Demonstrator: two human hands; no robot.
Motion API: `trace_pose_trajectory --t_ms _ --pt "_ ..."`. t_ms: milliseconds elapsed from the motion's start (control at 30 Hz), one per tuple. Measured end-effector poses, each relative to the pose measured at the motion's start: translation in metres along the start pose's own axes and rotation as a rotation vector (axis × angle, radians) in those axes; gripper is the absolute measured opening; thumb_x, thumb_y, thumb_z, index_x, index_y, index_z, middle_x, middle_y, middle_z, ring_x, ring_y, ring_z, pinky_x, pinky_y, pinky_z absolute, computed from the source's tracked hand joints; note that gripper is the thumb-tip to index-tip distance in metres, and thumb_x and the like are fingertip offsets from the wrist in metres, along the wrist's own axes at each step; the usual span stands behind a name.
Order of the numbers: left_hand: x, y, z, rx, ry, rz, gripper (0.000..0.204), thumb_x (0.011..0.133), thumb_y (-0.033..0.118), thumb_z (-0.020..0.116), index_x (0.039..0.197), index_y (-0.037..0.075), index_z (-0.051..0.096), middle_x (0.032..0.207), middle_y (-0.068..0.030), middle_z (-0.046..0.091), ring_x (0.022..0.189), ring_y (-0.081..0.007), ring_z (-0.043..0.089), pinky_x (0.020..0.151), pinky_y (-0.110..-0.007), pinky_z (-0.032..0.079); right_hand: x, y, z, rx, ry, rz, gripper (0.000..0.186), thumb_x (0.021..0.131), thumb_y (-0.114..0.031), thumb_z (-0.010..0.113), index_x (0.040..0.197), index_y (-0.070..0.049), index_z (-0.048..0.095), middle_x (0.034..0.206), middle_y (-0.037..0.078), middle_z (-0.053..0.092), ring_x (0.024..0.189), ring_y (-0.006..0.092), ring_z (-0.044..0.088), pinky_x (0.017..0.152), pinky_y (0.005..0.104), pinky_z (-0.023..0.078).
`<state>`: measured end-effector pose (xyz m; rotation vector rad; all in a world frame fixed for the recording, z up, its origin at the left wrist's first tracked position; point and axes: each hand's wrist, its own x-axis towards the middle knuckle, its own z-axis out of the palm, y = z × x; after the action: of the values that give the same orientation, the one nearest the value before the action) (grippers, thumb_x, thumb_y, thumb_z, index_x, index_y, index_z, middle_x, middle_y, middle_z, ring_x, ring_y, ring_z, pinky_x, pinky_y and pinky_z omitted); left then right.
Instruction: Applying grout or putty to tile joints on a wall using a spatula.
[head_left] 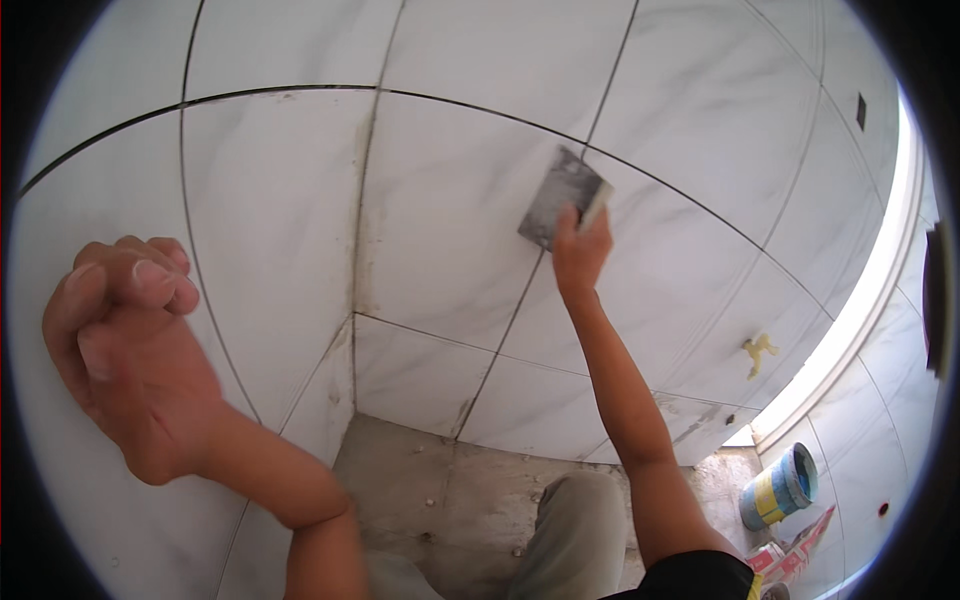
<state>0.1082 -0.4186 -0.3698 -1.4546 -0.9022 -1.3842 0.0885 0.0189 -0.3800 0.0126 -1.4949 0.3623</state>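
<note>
My right hand (583, 255) grips the pale handle of a grout float (558, 195), its grey rectangular plate smeared with dark residue. The plate lies against the white marbled wall tiles (450, 200), just below where two dark joints cross. Part of the handle is hidden by my fingers. At the left, my left hand (140, 340) is raised in front of the adjoining tiled wall (270, 190). Its fingers curl loosely, apart from the palm, and I see nothing in them.
A blue bucket with a yellow band (778, 488) leans at the lower right, beside red-and-white packaging (795, 550). Between my legs and the wall shows a rough, stained floor (400, 470). A yellowish fitting (758, 353) sticks out of the right wall, near a bright opening (850, 330).
</note>
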Motion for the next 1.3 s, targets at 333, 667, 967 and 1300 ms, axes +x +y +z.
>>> trace_pose_trajectory --t_ms 333,667,967,1300 --pt "0.008 0.027 0.013 -0.174 0.098 0.034 0.036 0.102 0.014 0.038 0.132 0.008 0.056 0.092 -0.0010 0.055 0.083 -0.0144 0.044 0.087 -0.038 0.032 -0.026 -0.105 0.177 0.083 -0.445 0.128 0.023 0.086 -0.022 0.066 0.087 0.000 0.058 0.079 0.025 0.065 0.077 0.0457 0.064 0.068 0.0544 0.050" --pt "0.001 0.022 0.018 -0.147 0.056 0.042 0.038 0.103 0.015 0.032 0.135 0.009 0.049 0.088 -0.0017 0.052 0.078 -0.0136 0.041 0.079 -0.037 0.032 0.022 -0.115 0.169 0.113 -0.455 0.058 0.019 0.092 -0.015 0.058 0.098 0.003 0.057 0.088 0.026 0.066 0.084 0.0478 0.064 0.071 0.0539 0.050" --pt "-0.004 -0.005 0.002 -0.096 0.047 0.071 0.041 0.103 0.015 0.032 0.139 0.001 0.044 0.092 -0.0057 0.058 0.074 -0.0144 0.044 0.077 -0.037 0.037 0.050 -0.122 0.153 -0.005 -0.648 0.102 0.019 0.092 -0.015 0.053 0.097 0.004 0.056 0.095 0.029 0.067 0.090 0.0504 0.064 0.078 0.0560 0.052" --pt "0.010 0.010 -0.016 -0.115 0.063 0.001 0.044 0.102 0.014 0.031 0.140 -0.005 0.043 0.093 -0.0075 0.059 0.077 -0.0164 0.047 0.082 -0.040 0.036 0.061 -0.120 0.153 -0.164 -0.517 -0.111 0.021 0.088 -0.020 0.059 0.093 0.000 0.062 0.089 0.027 0.069 0.088 0.0473 0.067 0.078 0.0554 0.054"
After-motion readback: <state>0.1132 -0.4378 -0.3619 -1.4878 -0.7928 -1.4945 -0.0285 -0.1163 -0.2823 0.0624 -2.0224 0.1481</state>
